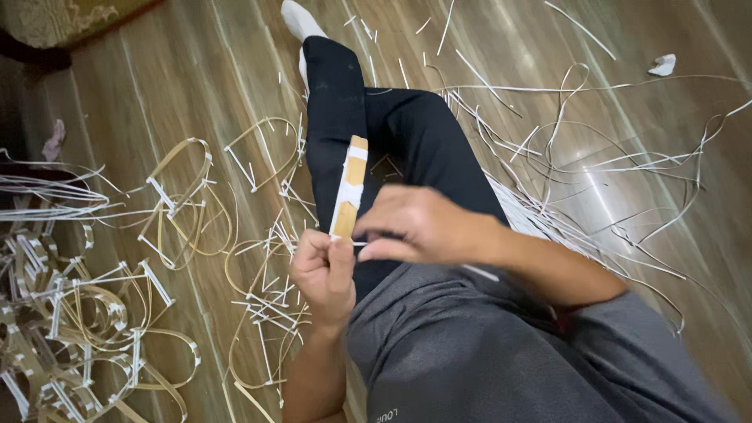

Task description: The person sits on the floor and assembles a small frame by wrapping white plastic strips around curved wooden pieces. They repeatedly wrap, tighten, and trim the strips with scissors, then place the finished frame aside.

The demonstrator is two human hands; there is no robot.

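Head view, near first: left hand (323, 272) fisted shut, thumb and fingers pinched on the lower end of a flat tan cane strip wrapped in thin white banding (348, 186); right hand (419, 227) curled over from the right, fingertips closed at the same lower end, apparently nipping a thin white strand; exact contact hidden by the knuckles; strip sits above the lap, in front of the black-trousered leg (407, 141); long axis near vertical in frame, leaning slightly right, free end pointing up and away from the body; judgement: keep the left pinch firm and low so the strip stays rigid, keep the white strand taut and flat across the width; farther out on the wooden floor (157, 86), bent cane-and-white-strip frames (184, 200) at left, loose white strips (595, 164) at right.
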